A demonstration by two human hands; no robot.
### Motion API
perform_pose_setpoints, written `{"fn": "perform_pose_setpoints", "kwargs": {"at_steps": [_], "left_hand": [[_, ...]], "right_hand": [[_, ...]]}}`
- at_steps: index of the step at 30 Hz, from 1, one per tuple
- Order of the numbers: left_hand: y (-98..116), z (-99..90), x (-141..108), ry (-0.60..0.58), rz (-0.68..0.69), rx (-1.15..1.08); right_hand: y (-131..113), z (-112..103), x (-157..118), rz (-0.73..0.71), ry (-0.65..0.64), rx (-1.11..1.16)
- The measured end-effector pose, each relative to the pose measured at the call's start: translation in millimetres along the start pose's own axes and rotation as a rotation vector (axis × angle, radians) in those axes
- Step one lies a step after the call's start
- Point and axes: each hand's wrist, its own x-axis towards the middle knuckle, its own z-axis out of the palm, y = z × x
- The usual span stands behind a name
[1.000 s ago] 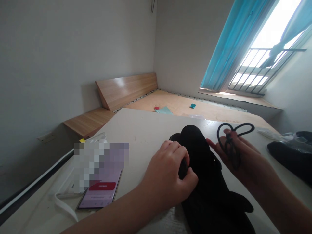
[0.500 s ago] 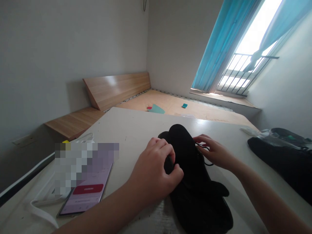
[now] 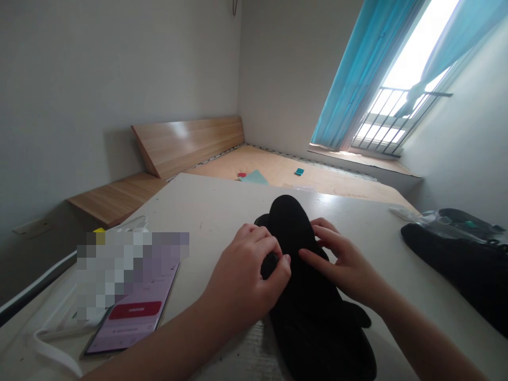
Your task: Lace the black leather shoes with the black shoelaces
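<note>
- Step in hand: two-hand work on black fabric shoe, at its side near the top end. Shoe identity approx.; dark fabric hides detail.
- Obj. position: lies lengthwise on tabletop, near front edge of view, between both hands, top end pointing away from the person.
- L hand: on near side of shoe. Fingers curled together and clamped on a dark fold or edge of the shoe.
- R hand: on far side of shoe. Fingers extended, slightly apart, tips pressed on the fabric; no clamp seen.
- Hands are near each other, separated by the shoe's width. No cord or lace visible in either hand; black-on-black contrast is poor, so cannot confirm.
- Left of shoe: smartphone flat on tabletop, screen lit w/ red button; white cable near it. Pixelated patch hides area above phone.
- Right of shoe: black item w/ clear plastic bag along its far side, well apart from R hand.
- Beyond tabletop: wood bed panel, teal card, small teal item, red item on wood platform; blue curtain at railed window.
</note>
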Motion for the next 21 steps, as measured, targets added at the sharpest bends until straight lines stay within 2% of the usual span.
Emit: {"fn": "perform_pose_setpoints", "kwargs": {"at_steps": [2,6,9,11,13,16,18,21], "left_hand": [[-0.3,-2.5,0.7,0.005,-0.017,0.004],[0.4,-6.7,2.4,0.011,-0.054,0.053],[2.6,-6.7,2.5,-0.017,-0.125,0.075],[4.3,-5.8,2.1,-0.05,-0.172,0.096],[5.8,-5.4,2.0,-0.08,-0.181,0.142],[7.4,-6.8,3.4,-0.118,-0.163,0.204],[8.1,-8.8,5.0,-0.151,-0.157,0.224],[10.3,-11.9,7.8,-0.202,-0.126,0.268]], "right_hand": [[-2.2,-0.9,-0.3,0.022,0.067,0.222],[-1.4,-20.8,2.8,0.175,0.248,0.916],[2.6,-34.0,5.2,0.229,0.199,1.128],[4.5,-34.9,5.3,0.283,0.09,1.061],[4.5,-30.1,4.3,0.382,-0.026,0.87],[2.2,-18.8,2.4,0.481,-0.085,0.629],[1.3,-12.7,1.8,0.419,-0.072,0.55],[1.3,-9.6,2.2,0.27,-0.132,0.343]]}}
